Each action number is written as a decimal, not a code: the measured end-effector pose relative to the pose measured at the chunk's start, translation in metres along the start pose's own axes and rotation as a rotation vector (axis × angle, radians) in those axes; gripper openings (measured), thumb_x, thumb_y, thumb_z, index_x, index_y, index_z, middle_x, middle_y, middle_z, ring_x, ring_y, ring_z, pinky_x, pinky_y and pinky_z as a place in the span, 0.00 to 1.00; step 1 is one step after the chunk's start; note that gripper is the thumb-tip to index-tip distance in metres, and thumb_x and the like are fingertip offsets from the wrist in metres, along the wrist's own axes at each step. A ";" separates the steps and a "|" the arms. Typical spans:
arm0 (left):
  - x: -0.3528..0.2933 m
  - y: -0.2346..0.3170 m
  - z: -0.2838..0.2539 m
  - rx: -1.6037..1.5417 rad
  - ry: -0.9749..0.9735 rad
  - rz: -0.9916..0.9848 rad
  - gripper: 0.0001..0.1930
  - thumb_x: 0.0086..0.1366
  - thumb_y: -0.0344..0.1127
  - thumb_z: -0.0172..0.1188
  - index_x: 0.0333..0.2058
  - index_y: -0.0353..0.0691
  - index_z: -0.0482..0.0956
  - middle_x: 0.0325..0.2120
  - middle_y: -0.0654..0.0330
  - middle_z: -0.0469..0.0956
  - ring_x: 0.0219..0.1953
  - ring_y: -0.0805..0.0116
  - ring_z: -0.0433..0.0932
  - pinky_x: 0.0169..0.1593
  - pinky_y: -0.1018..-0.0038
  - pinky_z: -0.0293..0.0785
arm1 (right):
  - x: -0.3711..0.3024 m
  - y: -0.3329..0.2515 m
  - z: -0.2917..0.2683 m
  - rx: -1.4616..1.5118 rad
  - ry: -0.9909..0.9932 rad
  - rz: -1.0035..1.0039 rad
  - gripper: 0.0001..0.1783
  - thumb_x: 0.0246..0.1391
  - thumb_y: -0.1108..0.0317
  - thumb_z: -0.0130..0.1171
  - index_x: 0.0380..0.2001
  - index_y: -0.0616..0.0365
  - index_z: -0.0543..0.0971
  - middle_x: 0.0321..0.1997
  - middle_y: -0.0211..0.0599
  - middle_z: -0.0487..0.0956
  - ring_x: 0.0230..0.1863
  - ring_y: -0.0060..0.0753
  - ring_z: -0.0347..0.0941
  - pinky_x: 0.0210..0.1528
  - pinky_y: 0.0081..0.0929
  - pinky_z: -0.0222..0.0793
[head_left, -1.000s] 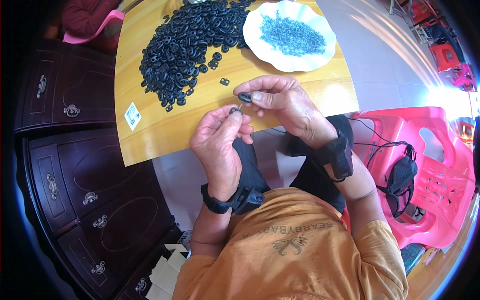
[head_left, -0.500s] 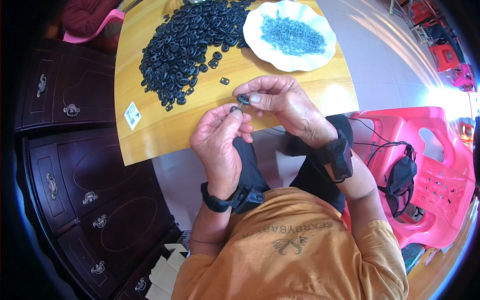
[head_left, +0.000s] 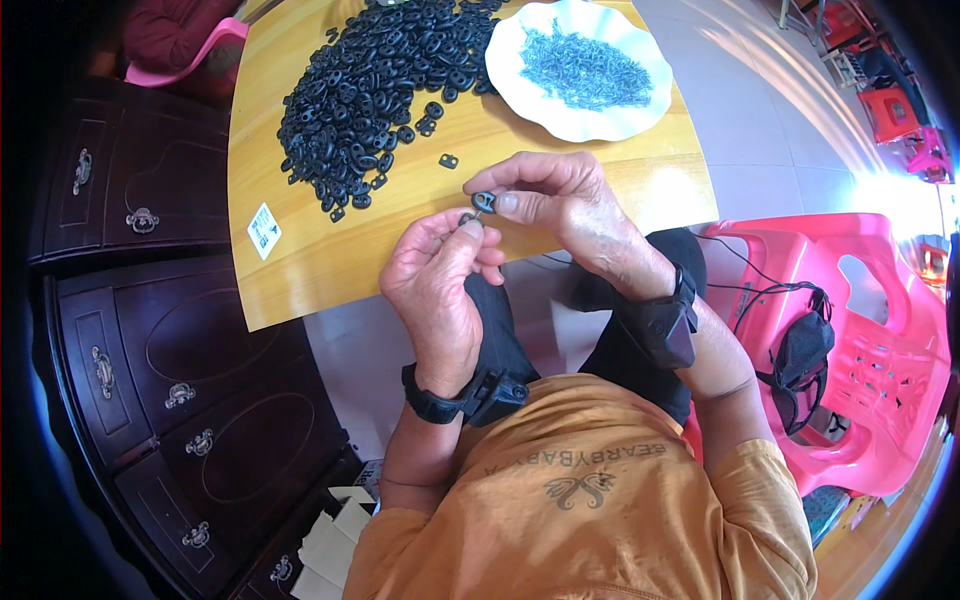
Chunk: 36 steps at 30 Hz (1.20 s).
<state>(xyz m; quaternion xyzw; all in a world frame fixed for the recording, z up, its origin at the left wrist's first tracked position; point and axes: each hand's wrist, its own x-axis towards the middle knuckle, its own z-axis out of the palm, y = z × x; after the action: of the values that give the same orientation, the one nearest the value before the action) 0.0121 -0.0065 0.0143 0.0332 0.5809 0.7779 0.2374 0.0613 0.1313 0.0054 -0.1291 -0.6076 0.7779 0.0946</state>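
Observation:
Close together over the table's near edge, my two hands work on small black parts. My right hand (head_left: pixel 560 205) pinches a black oval cord-lock piece (head_left: pixel 483 201) with holes in it between thumb and fingers. Just below it, my left hand (head_left: pixel 445 275) grips a smaller dark piece (head_left: pixel 467 219), mostly covered by the thumb and fingertips. A thin metallic bit, perhaps a spring, shows between the two pieces. Beyond my hands lies a large heap of black cord-lock pieces (head_left: pixel 375 85). A white wavy-rimmed plate (head_left: pixel 505 70) holds many small metal springs (head_left: pixel 585 70).
A lone black piece (head_left: pixel 449 160) lies on the wooden table (head_left: pixel 300 290) between heap and hands. A white sticker (head_left: pixel 264 232) is at the left. Dark drawers (head_left: pixel 200 370) stand to the left, a pink chair (head_left: pixel 880 360) with a black mesh item (head_left: pixel 803 345) to the right.
My right wrist has rolled, turning the black oval piece so that its holes show more. The left hand has stayed almost in place.

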 end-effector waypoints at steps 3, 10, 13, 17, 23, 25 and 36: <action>0.000 -0.001 0.000 -0.003 0.001 -0.002 0.04 0.59 0.23 0.54 0.33 0.29 0.74 0.23 0.54 0.77 0.20 0.72 0.75 0.22 0.81 0.70 | 0.000 0.000 0.000 -0.040 -0.003 -0.021 0.11 0.51 0.77 0.56 0.39 0.60 0.80 0.36 0.30 0.79 0.39 0.19 0.71 0.46 0.18 0.66; -0.001 -0.002 0.001 -0.006 0.006 0.013 0.04 0.59 0.23 0.54 0.33 0.28 0.74 0.24 0.53 0.78 0.20 0.72 0.75 0.22 0.81 0.70 | 0.001 0.008 0.001 -0.089 0.034 -0.133 0.09 0.51 0.78 0.55 0.37 0.61 0.80 0.30 0.31 0.78 0.34 0.17 0.71 0.38 0.18 0.69; 0.000 -0.004 0.001 -0.016 0.011 0.015 0.04 0.59 0.23 0.55 0.33 0.29 0.74 0.24 0.53 0.78 0.20 0.72 0.75 0.22 0.81 0.70 | 0.001 0.007 0.001 -0.102 0.038 -0.161 0.09 0.51 0.78 0.55 0.37 0.62 0.80 0.30 0.32 0.78 0.34 0.18 0.71 0.38 0.18 0.69; 0.000 -0.005 0.000 0.018 0.007 0.019 0.06 0.59 0.25 0.56 0.35 0.30 0.73 0.24 0.52 0.78 0.21 0.70 0.75 0.23 0.78 0.70 | -0.001 0.006 0.004 -0.119 0.067 -0.173 0.09 0.52 0.78 0.55 0.37 0.63 0.80 0.31 0.34 0.78 0.34 0.20 0.72 0.39 0.19 0.70; -0.001 -0.005 0.001 0.016 -0.006 0.018 0.06 0.59 0.24 0.55 0.35 0.30 0.73 0.25 0.52 0.78 0.21 0.70 0.75 0.23 0.78 0.70 | -0.002 0.008 0.004 -0.142 0.065 -0.212 0.09 0.52 0.78 0.54 0.38 0.65 0.79 0.29 0.34 0.78 0.32 0.20 0.73 0.37 0.19 0.71; -0.001 -0.006 0.001 0.002 -0.016 0.026 0.07 0.59 0.24 0.56 0.36 0.29 0.73 0.25 0.52 0.78 0.22 0.70 0.76 0.23 0.78 0.71 | -0.003 0.004 0.006 -0.027 0.048 -0.103 0.08 0.52 0.79 0.54 0.36 0.66 0.78 0.27 0.32 0.77 0.30 0.18 0.73 0.34 0.17 0.71; 0.000 -0.010 0.001 0.083 -0.058 0.113 0.13 0.59 0.21 0.55 0.43 0.24 0.71 0.27 0.50 0.78 0.24 0.69 0.77 0.24 0.79 0.73 | -0.003 0.001 0.002 -0.041 0.021 -0.079 0.06 0.52 0.80 0.54 0.33 0.67 0.78 0.25 0.31 0.77 0.28 0.17 0.73 0.33 0.16 0.70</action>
<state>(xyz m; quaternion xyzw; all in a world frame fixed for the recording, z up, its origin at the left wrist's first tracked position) 0.0161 -0.0038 0.0058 0.0983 0.6027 0.7641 0.2081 0.0632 0.1287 0.0050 -0.1147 -0.6272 0.7595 0.1289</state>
